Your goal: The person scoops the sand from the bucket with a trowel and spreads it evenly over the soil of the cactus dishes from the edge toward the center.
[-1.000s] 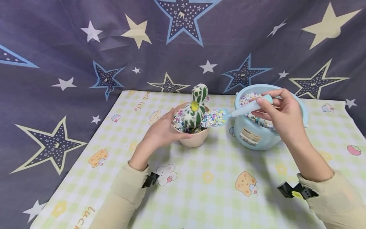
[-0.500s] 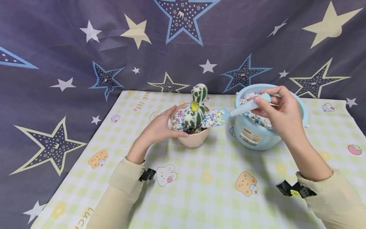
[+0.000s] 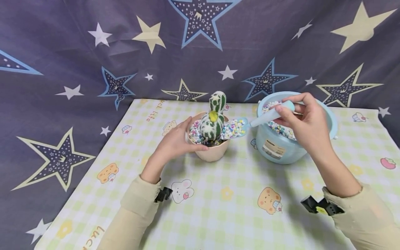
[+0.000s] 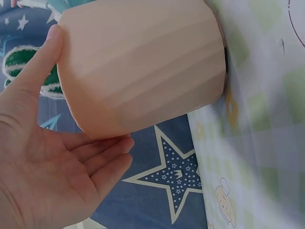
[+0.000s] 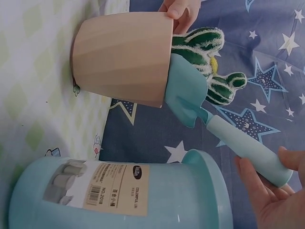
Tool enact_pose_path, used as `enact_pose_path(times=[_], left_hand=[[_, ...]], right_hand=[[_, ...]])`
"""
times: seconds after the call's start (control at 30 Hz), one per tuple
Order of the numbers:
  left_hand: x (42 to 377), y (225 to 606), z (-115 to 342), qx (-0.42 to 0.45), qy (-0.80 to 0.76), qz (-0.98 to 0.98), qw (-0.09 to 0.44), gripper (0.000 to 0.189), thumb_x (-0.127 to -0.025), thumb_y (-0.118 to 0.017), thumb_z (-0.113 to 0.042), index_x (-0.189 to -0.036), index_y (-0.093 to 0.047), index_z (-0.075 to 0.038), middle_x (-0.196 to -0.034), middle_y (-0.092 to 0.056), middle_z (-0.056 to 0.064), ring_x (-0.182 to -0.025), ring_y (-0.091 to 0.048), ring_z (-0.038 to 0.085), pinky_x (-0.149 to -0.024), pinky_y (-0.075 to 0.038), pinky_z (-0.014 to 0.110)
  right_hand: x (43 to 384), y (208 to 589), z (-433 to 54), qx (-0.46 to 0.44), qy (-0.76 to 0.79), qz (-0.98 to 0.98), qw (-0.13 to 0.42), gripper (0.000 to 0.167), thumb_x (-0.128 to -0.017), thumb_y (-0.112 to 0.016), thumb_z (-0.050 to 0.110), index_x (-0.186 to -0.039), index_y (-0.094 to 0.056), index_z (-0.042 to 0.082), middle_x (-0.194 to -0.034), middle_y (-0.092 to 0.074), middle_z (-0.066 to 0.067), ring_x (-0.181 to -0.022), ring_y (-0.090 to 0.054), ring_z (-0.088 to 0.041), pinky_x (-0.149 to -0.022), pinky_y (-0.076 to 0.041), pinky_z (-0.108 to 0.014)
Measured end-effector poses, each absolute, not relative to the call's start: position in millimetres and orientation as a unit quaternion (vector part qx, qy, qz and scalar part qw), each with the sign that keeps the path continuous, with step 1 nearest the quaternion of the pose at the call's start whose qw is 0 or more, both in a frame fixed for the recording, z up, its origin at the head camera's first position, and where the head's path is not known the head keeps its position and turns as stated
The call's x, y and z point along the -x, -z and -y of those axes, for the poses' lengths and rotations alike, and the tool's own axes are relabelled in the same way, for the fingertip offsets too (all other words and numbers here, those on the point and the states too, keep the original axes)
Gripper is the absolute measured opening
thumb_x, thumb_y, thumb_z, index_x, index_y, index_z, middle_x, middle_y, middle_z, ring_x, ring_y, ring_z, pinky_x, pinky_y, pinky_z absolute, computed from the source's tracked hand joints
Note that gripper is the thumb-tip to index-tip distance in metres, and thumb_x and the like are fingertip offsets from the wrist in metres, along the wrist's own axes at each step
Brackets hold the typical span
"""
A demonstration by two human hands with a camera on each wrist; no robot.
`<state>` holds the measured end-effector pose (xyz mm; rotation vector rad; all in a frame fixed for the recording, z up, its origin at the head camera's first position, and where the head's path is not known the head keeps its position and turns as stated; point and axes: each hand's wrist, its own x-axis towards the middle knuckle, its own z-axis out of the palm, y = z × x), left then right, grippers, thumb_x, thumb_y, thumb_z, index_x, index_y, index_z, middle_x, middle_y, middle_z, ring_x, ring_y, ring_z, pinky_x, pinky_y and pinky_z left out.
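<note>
A pale pink flower pot stands on the table with a fuzzy green-and-white cactus in it, bearing a yellow flower. Multicoloured pebbles lie around the cactus. My left hand holds the pot's left side near the rim, thumb in front and fingers behind. In my right hand is the handle of a light blue garden trowel, pinched near its end. Its blade, heaped with pebbles, rests at the pot's right rim. In the left wrist view, the pot's wall fills the upper middle.
Right of the pot stands a light blue bucket with a label, holding more pebbles; my right hand is over it. A green-and-white checked cloth covers the table. Behind hangs a dark curtain with stars.
Almost nothing differs. The trowel handle and my right hand have shifted very slightly left, while the loaded blade stays at the pot's rim.
</note>
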<state>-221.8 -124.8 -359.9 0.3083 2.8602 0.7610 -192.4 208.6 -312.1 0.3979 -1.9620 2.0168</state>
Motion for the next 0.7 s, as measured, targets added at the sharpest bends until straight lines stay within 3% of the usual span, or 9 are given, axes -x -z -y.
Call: enact_pose_path(times=[0.37, 0.53, 0.7], left_hand=[[219, 361, 123, -0.105, -0.256, -0.958, 0.081, 0.125, -0.069, -0.079, -0.068, -0.161, -0.014, -0.013, -0.165, -0.025, 0.015, -0.147, -0.034, 0.038, -0.119, -0.034, 0.056], [227, 368, 132, -0.13, -0.298, -0.941, 0.09, 0.124, -0.071, -0.082, -0.06, -0.162, -0.011, -0.014, -0.167, -0.019, 0.011, -0.151, -0.027, 0.035, -0.122, -0.028, 0.055], [231, 372, 135, -0.139, -0.31, -0.937, 0.08, 0.126, -0.067, -0.083, -0.065, -0.162, -0.013, -0.02, -0.166, -0.022, 0.008, -0.149, -0.032, 0.036, -0.12, -0.032, 0.056]], right_hand=[[191, 309, -205, -0.136, -0.67, 0.712, 0.159, 0.017, -0.093, -0.065, -0.001, -0.101, -0.057, 0.013, -0.088, -0.075, 0.012, -0.073, -0.073, -0.001, -0.067, -0.06, -0.018], [191, 307, -200, -0.135, -0.684, 0.701, 0.153, 0.016, -0.093, -0.066, -0.001, -0.098, -0.058, 0.012, -0.084, -0.075, 0.009, -0.071, -0.074, -0.003, -0.066, -0.06, -0.02], [192, 305, -195, -0.149, -0.657, 0.718, 0.175, 0.015, -0.093, -0.066, 0.0, -0.098, -0.059, 0.012, -0.085, -0.075, 0.011, -0.07, -0.073, -0.003, -0.065, -0.061, -0.021]])
